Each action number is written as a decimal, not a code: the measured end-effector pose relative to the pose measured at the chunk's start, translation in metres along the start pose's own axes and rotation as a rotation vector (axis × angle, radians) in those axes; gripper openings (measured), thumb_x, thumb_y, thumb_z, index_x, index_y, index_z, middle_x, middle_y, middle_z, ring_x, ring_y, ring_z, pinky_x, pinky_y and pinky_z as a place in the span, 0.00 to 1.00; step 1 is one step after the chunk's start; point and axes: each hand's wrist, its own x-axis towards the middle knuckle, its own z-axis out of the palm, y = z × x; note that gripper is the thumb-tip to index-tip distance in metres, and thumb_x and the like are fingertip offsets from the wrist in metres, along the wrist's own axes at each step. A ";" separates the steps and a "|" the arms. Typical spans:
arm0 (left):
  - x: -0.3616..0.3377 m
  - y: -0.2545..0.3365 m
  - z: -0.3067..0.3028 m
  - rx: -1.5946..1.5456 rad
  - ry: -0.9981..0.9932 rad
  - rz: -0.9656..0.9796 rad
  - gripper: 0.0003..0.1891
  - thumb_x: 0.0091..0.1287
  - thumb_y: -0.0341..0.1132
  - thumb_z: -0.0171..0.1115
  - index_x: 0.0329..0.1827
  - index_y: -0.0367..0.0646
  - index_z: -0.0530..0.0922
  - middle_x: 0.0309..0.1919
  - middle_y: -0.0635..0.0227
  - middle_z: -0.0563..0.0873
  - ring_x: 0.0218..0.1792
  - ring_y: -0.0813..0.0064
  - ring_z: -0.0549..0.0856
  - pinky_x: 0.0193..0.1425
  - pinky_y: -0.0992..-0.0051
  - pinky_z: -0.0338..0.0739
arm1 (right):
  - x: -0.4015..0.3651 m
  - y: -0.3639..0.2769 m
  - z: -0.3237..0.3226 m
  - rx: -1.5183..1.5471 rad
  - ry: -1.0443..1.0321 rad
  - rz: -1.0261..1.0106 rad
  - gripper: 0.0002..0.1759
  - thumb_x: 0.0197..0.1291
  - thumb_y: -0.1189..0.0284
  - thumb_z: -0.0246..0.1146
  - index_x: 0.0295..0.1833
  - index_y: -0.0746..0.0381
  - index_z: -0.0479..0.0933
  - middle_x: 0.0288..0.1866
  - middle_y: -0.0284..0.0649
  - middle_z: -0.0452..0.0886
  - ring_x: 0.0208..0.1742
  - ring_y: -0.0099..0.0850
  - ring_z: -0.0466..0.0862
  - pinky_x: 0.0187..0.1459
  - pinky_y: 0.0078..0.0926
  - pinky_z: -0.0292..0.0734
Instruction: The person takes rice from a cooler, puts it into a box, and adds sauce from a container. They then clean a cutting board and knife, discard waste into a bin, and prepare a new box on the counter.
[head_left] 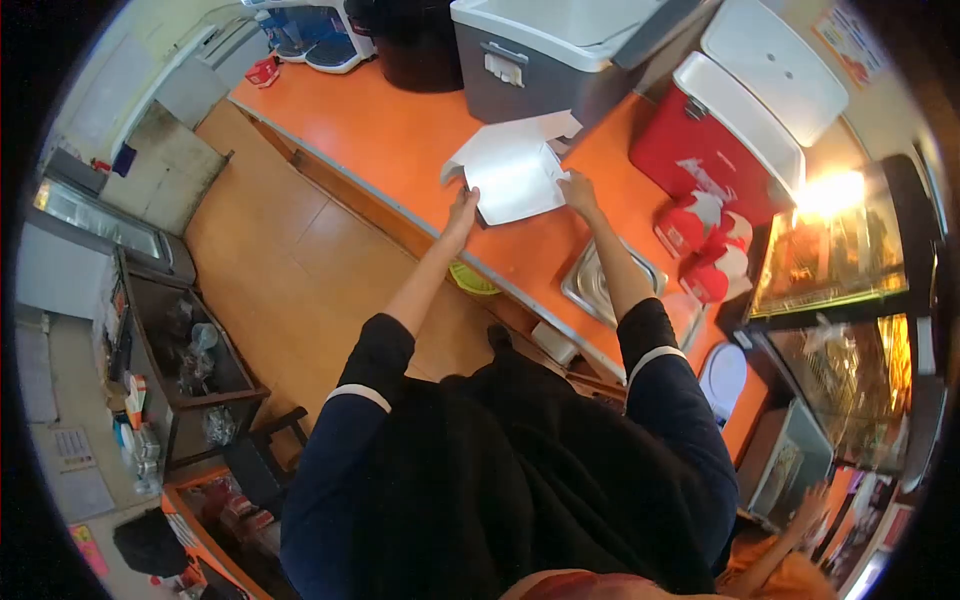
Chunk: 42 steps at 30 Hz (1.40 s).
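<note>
A white cardboard takeaway box [515, 185] is held over the orange counter, its flaps partly raised and its pale inside facing me. At its left side, my left hand [462, 213] has its fingers closed on the edge. Across from it, my right hand [577, 190] pinches the right side wall near the corner. The back flap stands up and leans away from me. To the right of the box, a metal tray with a lid [575, 285] lies partly under my right forearm.
Behind the box stands a grey cooler [530, 85], with a red cooler [700, 150] to its right. Several red-and-white cartons [708, 245] sit near a lit glass food warmer [835, 250]. The orange counter [380, 135] has a metal front edge. Another person's hand [808, 512] shows at lower right.
</note>
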 end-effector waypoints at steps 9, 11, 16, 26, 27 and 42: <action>0.045 -0.024 0.031 0.544 0.247 0.094 0.34 0.58 0.56 0.40 0.59 0.38 0.51 0.46 0.39 0.66 0.41 0.44 0.70 0.45 0.58 0.65 | 0.026 0.024 0.037 -0.124 -0.239 0.253 0.24 0.49 0.69 0.50 0.49 0.65 0.51 0.30 0.57 0.74 0.33 0.52 0.74 0.36 0.42 0.69; 0.042 -0.014 0.044 0.685 0.348 0.023 0.35 0.58 0.56 0.40 0.60 0.37 0.50 0.40 0.40 0.68 0.37 0.46 0.71 0.43 0.57 0.65 | 0.023 0.049 0.054 0.032 -0.168 0.150 0.24 0.48 0.71 0.52 0.50 0.65 0.52 0.30 0.56 0.74 0.33 0.50 0.75 0.36 0.41 0.69; 0.042 -0.021 0.039 0.566 0.166 -0.178 0.37 0.52 0.62 0.40 0.63 0.57 0.45 0.58 0.48 0.51 0.56 0.45 0.50 0.56 0.53 0.47 | 0.022 0.028 0.031 0.191 -0.214 0.308 0.33 0.47 0.71 0.55 0.58 0.68 0.50 0.48 0.55 0.68 0.43 0.46 0.72 0.45 0.36 0.67; -0.092 0.053 -0.238 0.115 0.382 0.098 0.32 0.47 0.58 0.57 0.53 0.53 0.66 0.46 0.55 0.63 0.52 0.59 0.58 0.59 0.67 0.49 | -0.040 -0.166 0.167 0.582 -0.729 0.170 0.31 0.50 0.75 0.52 0.57 0.76 0.48 0.57 0.58 0.57 0.55 0.48 0.63 0.55 0.34 0.59; -0.109 0.057 -0.274 0.123 0.479 0.143 0.28 0.48 0.54 0.58 0.51 0.51 0.68 0.44 0.57 0.65 0.51 0.61 0.60 0.56 0.67 0.53 | -0.045 -0.194 0.200 0.234 -0.600 -0.157 0.30 0.48 0.77 0.52 0.57 0.76 0.49 0.56 0.55 0.58 0.54 0.45 0.65 0.54 0.31 0.61; -0.375 0.075 -0.589 0.099 1.538 0.249 0.24 0.55 0.45 0.53 0.51 0.44 0.60 0.43 0.56 0.63 0.51 0.60 0.62 0.55 0.67 0.57 | -0.214 -0.653 0.487 0.244 -1.073 -1.131 0.24 0.51 0.74 0.49 0.53 0.72 0.56 0.41 0.59 0.70 0.43 0.50 0.71 0.44 0.38 0.66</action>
